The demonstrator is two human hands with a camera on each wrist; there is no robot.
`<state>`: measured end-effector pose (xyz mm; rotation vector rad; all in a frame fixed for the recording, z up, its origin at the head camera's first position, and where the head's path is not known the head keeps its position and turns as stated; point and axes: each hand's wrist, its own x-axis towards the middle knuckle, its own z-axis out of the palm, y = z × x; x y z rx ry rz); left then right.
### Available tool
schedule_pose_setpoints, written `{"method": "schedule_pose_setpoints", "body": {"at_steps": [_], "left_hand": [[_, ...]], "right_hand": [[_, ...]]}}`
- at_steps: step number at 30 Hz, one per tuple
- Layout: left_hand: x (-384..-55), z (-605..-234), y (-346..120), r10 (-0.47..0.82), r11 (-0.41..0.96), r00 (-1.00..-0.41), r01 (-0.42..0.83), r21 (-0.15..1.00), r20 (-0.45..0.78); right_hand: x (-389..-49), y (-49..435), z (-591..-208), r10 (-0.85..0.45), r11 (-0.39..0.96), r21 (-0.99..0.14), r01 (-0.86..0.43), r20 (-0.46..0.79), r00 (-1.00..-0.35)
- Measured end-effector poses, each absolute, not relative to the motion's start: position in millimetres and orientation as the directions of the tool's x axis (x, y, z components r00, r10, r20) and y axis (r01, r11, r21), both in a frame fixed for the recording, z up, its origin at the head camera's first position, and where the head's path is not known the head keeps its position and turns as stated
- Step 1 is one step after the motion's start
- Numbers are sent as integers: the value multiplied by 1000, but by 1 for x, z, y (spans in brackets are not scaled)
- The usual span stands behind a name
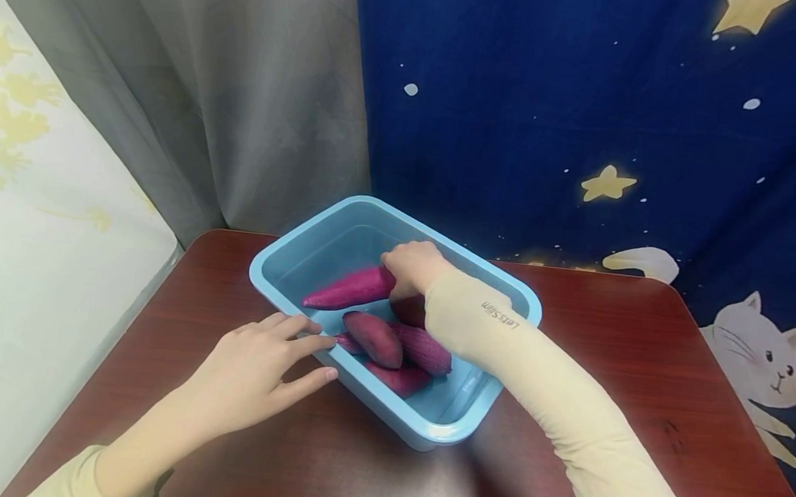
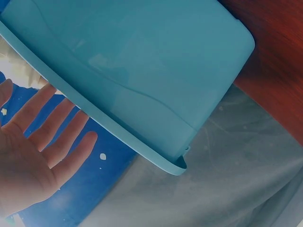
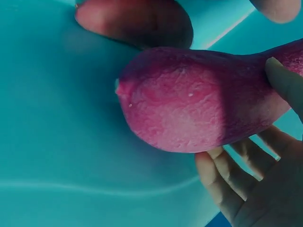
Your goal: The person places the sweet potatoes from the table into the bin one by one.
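In the head view, my right hand (image 1: 414,265) reaches into a light blue plastic tub (image 1: 387,399) and grips a long magenta sweet potato (image 1: 350,290). The right wrist view has the thumb on one side of this sweet potato (image 3: 175,104) and the fingers on the other. Several more lie in the tub: a dark reddish one (image 1: 372,337), a ridged purple one (image 1: 425,350), a magenta one (image 1: 399,378) beneath, and one (image 1: 407,309) half hidden by my right hand. My left hand (image 1: 257,373) rests with extended fingers at the tub's near-left rim (image 2: 118,132).
The tub stands on a reddish-brown wooden table (image 1: 612,356). Behind it hang a grey curtain (image 1: 276,101) and a dark blue one (image 1: 503,133) with stars and a cat. A white panel with yellow flowers (image 1: 37,254) stands at the left.
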<state>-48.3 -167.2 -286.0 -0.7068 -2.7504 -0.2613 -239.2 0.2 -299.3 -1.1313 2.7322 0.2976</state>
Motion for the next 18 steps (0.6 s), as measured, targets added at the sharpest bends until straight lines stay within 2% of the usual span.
{"method": "schedule_pose_setpoints", "body": {"at_steps": [7,18], "left_hand": [[-50,-286,-168,441,866,-843,489,100,307],[-51,-286,-167,444,864,-839,494,99,315]], "right_hand": [[-238,-1,-303,-633,725,83,-684,-311,-709],[-233,-4,-308,-620,722,68,-689,-380,-687]]}}
